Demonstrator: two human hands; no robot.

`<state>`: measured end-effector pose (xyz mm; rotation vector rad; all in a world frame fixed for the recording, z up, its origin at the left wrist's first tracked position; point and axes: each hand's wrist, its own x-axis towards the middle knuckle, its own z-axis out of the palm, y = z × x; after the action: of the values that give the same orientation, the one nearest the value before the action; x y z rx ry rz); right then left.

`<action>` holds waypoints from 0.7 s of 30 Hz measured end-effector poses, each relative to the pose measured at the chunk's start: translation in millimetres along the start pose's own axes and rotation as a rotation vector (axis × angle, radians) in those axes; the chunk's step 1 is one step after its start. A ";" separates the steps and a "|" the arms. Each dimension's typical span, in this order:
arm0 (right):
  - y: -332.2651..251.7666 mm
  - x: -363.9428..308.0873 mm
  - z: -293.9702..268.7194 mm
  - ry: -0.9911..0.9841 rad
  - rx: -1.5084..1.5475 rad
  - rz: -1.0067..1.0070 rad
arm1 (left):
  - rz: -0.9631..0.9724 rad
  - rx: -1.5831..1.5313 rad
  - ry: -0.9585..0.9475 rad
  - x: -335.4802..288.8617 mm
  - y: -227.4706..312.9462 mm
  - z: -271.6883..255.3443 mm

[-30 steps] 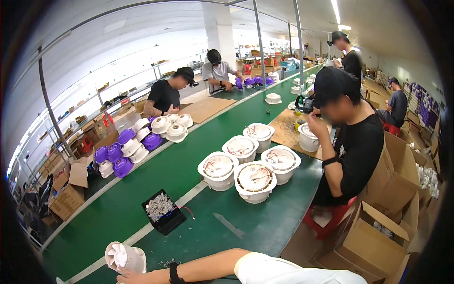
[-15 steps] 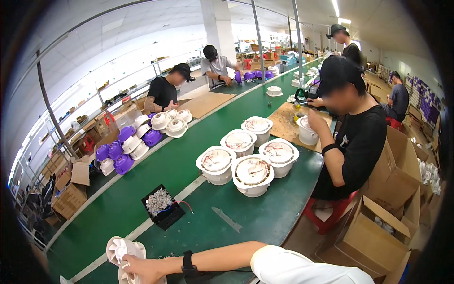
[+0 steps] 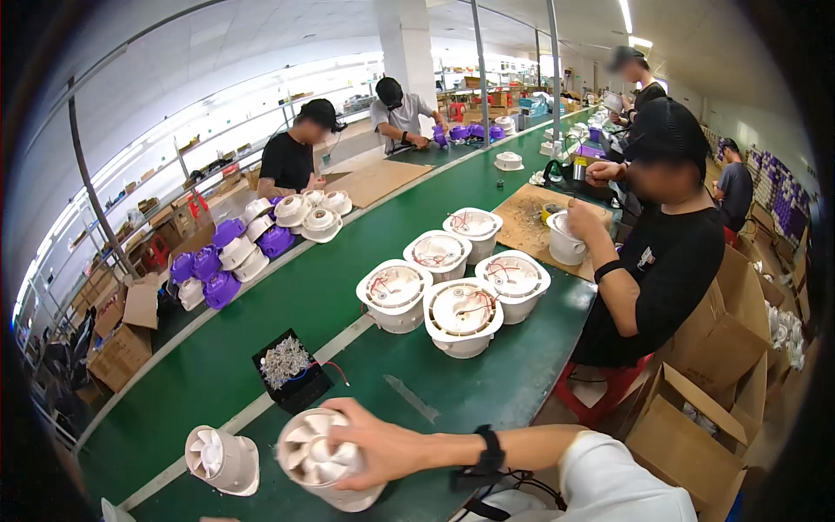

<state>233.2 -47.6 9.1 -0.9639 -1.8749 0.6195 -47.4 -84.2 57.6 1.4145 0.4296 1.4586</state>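
Observation:
My right hand point(image 3: 374, 444) grips a white fan housing point(image 3: 306, 457) with pale blades facing up, its fingers and thumb spread around the round rim. The housing is over the near part of the green table; whether its base touches the table I cannot tell. To its left stands a second white fan housing point(image 3: 222, 459), blades also on top, slightly tilted in view. Just beyond the held one lies a black open box point(image 3: 300, 391) full of small silvery screws or similar parts, with a red wire trailing from it. My left hand is not seen.
Several white housings with red wires point(image 3: 465, 317) stand grouped mid-table. A co-worker in black point(image 3: 670, 235) works on the right by a brown board point(image 3: 531, 222). Purple and white housings point(image 3: 235, 252) are piled at the far left edge. Cardboard boxes point(image 3: 687, 426) stand on the floor at right.
My right hand has moved right from the lower left corner, bringing a white fan housing away from the other one. The co-worker at right has raised a hand holding a tool.

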 end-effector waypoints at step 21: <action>43.2 -32.6 -23.0 -0.158 -0.040 0.049 | 0.200 0.031 0.196 50.7 -46.1 57.2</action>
<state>278.5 -49.2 -28.3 -1.0148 -2.0143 0.7069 32.7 -44.8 61.2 1.3754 0.4441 1.7689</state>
